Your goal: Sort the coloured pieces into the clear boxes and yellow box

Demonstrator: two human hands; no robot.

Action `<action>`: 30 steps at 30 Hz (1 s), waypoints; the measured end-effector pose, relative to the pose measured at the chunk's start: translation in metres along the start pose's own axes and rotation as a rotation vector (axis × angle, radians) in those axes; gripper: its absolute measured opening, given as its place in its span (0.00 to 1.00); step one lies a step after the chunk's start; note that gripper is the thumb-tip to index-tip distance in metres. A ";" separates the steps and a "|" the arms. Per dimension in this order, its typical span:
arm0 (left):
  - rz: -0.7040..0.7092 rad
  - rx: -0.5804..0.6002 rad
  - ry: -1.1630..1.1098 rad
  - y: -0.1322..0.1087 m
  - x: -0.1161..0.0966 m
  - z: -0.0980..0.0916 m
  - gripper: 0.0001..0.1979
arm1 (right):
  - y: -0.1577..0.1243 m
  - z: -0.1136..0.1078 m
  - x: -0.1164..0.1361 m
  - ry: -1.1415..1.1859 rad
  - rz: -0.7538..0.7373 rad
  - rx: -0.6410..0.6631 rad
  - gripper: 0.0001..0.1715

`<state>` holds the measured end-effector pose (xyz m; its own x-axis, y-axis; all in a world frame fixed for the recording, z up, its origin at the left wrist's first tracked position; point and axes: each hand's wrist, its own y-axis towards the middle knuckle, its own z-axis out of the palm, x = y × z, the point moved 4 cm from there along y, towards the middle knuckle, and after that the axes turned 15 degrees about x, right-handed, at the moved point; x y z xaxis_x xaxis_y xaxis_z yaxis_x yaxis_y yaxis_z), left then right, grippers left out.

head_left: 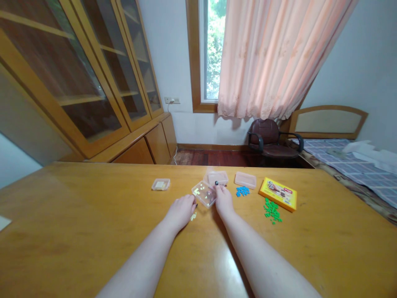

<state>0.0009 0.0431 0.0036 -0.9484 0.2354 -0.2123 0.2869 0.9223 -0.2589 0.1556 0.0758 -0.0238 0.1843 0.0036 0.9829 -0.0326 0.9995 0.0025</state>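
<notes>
My right hand (pixel 222 196) holds a clear plastic box (pixel 204 195) of small pale-yellow pieces (pixel 197 191) at the brown wooden table (pixel 93 231).
My left hand (pixel 185 207) is at its eight o'clock; loose pale-yellow bits (pixel 194 216) lie at seven, blue plastic pieces (pixel 242 191) at three, a flat yellow cardboard box (pixel 278 193) beyond them, green plastic pieces (pixel 272 210) between three and four.

Clear box (pixel 201 200), pale pieces (pixel 197 191) inside
</notes>
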 end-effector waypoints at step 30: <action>-0.028 0.065 -0.017 -0.011 -0.007 -0.007 0.08 | 0.003 -0.001 -0.004 -0.011 0.027 -0.009 0.22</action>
<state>0.0030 0.0333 0.0144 -0.9540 0.2040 -0.2199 0.2689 0.9066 -0.3252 0.1559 0.0784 -0.0275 0.1726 0.0299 0.9845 -0.0287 0.9993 -0.0254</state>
